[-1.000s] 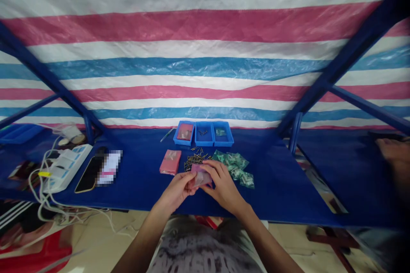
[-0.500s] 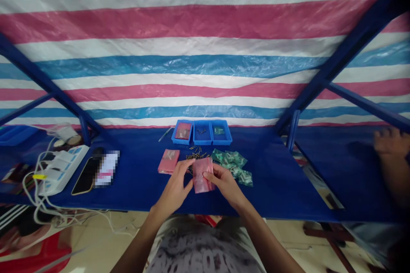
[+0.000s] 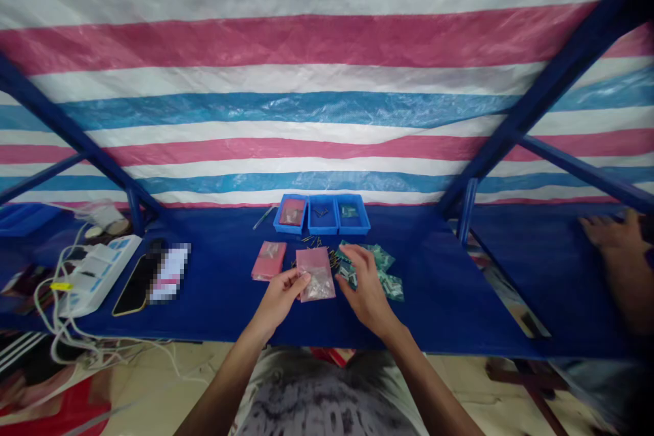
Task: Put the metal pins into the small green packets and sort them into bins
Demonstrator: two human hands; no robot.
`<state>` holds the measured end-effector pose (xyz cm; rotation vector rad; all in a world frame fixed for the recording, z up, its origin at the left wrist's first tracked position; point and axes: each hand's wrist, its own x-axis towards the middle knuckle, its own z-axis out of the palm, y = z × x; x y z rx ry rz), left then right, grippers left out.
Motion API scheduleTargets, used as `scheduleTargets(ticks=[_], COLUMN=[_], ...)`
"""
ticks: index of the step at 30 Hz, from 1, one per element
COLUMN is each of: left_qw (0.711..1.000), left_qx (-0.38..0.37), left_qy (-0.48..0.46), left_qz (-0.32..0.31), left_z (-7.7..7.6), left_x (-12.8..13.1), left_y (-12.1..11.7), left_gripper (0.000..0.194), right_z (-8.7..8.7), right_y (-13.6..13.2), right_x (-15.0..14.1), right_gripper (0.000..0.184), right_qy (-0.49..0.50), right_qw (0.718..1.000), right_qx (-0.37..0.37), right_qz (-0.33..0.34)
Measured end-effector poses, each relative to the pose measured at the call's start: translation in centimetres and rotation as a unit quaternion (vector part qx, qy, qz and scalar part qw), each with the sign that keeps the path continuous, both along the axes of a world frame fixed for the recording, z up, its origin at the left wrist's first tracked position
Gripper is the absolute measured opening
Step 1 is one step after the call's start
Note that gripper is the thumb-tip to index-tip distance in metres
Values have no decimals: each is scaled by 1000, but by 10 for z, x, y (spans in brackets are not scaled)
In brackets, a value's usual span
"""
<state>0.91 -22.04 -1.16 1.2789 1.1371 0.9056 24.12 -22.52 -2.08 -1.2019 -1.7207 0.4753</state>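
Observation:
A pink plastic bag (image 3: 313,263) is pinched along its left edge by my left hand (image 3: 278,298), its front face turned up. Something pale and shiny shows through its lower part, too blurred to name. My right hand (image 3: 366,291) is off the bag, fingers apart and curved, over the near side of the small green bags (image 3: 383,259). Those green bags have small metallic pieces inside. Behind the held bag lie loose brass-coloured screw-like pieces (image 3: 313,241), partly covered by it. A stack of pink bags (image 3: 268,263) rests left of them.
Three joined blue bins (image 3: 323,227) stand at the back, with a pink bag, a few dark pieces and a green bag inside. Left are a thin pen-like item (image 3: 263,218), a phone (image 3: 137,283) and a power strip (image 3: 102,276) with cables. Another person's hand (image 3: 610,231) rests far right.
My right hand has let go of the pink bag and moved right, its fingers opening. The bag, kept in my left hand, has shifted slightly left. At far right the other person's hand moved left.

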Motion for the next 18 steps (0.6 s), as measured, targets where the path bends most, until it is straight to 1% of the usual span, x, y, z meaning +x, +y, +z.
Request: scheduleTargets(ticks=[2, 3, 4, 5, 7, 8, 9, 10, 11, 12, 13, 15, 17, 18], left_qw=[999, 998, 996, 995, 996, 998, 996, 990, 980, 969, 960, 940, 922, 918], left_qx=[-33, -45, -56, -68, -62, -38, 13, 71, 125, 172, 207, 260, 296, 305], left_qy=[-34, -48, -55, -52, -4, 37, 83, 125, 155, 175, 190, 215, 238, 242], left_qz=[-8, -17, -30, -47, -56, -45, -10, 16, 29, 22, -3, -53, -72, -72], left_z=[-1, -2, -2, -2, 0, 1, 3, 4, 5, 6, 6, 6, 5, 5], left_x=[3, 4, 4, 3, -2, -5, -9, -12, -14, -16, -17, -16, -14, -12], left_y=[0, 0, 1, 1, 3, 4, 5, 5, 4, 4, 3, 1, 1, 1], left_gripper=[46, 47, 49, 53, 64, 67, 62, 53, 42, 37, 39, 48, 51, 51], right_z=[6, 9, 11, 11, 10, 8, 6, 4, 1, -1, -3, -4, -2, -1], right_y=[-3, -4, -4, -4, -3, -3, -2, -2, -1, -1, -1, -2, -3, -3], right_x=[1, 1, 0, -2, -7, -10, -13, -17, -20, -22, -25, -27, -28, -27], right_gripper=[58, 58, 53, 45, 25, 18, 20, 27, 33, 37, 41, 43, 43, 43], right_qy=[-109, -131, -129, -104, 8, 80, 151, 214, 262, 295, 316, 339, 350, 353], right_qw=[992, 987, 985, 987, 992, 985, 970, 948, 925, 905, 891, 878, 871, 867], right_qx=[45, 51, 44, 25, -51, -103, -160, -212, -256, -287, -306, -316, -319, -325], right_qz=[52, 79, 103, 118, 118, 110, 102, 98, 101, 107, 114, 121, 128, 134])
